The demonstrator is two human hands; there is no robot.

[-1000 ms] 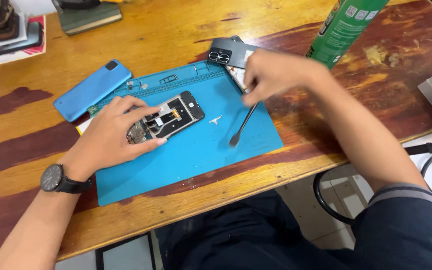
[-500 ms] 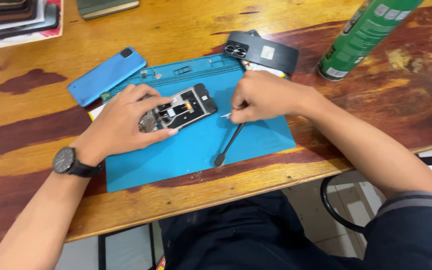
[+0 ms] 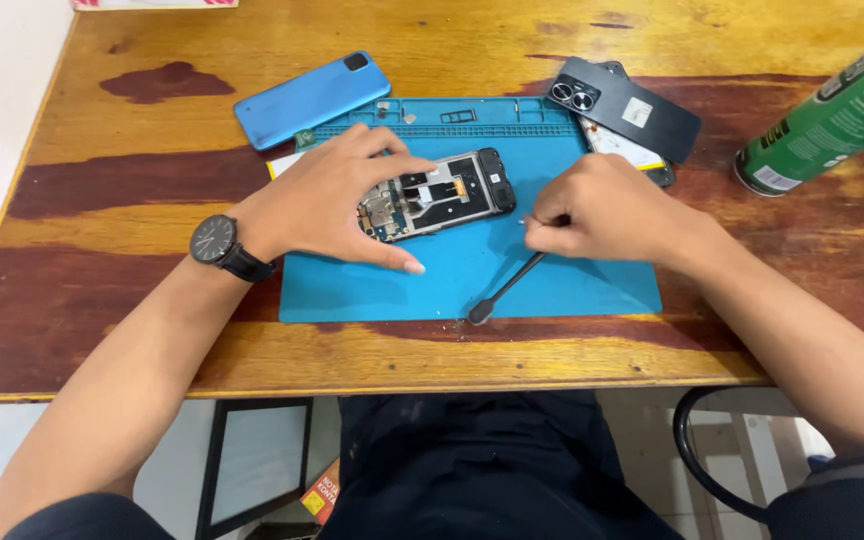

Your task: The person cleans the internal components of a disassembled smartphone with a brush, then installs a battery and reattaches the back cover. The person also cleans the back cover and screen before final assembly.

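An opened phone [image 3: 442, 193] with its insides showing lies on a blue work mat [image 3: 552, 280]. My left hand [image 3: 327, 200], with a black wristwatch [image 3: 217, 243] on the wrist, grips the phone's left end, fingers over its top and thumb along its near side. My right hand [image 3: 597, 210] rests on the mat just right of the phone, fingers closed around a thin black tool [image 3: 505, 288] whose blunt end points toward me. A tiny pale part seems pinched at its fingertips, too small to tell.
A blue phone back cover [image 3: 310, 98] lies beyond the mat at the left. A black back cover [image 3: 624, 108] rests on another phone at the mat's far right corner. A green spray can [image 3: 832, 120] lies at the right. The wooden table's [image 3: 102, 300] front edge is close to my body.
The view has moved closer and shifted. My right hand has drawn a little away from the phone, still holding the tool. My left hand keeps its grip on the phone.
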